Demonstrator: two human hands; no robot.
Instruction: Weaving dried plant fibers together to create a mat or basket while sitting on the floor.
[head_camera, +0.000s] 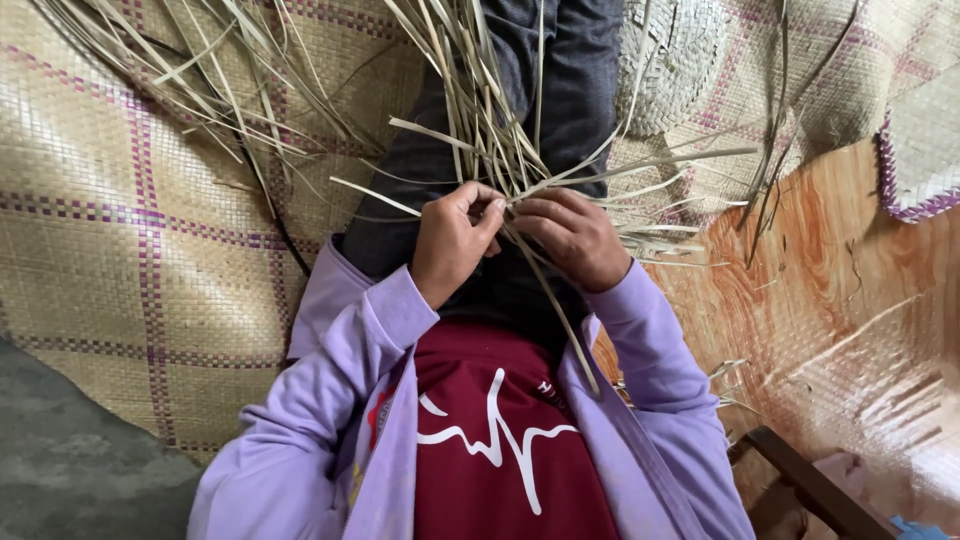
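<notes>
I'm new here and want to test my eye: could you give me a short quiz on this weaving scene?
1. True or false: both hands meet on the dry straw strips.
2. The woven mat carries lines of which colour? A green, B purple, C blue.
3. What round thing lies past the right hand?

Key:
1. True; the left hand pinches them too.
2. B.
3. A round woven piece.

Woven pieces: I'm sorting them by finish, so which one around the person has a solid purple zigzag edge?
The mat piece at the far right. Its rim is bound in purple zigzag; the large mat only has thin purple grid lines, and the round piece is plain.
</notes>
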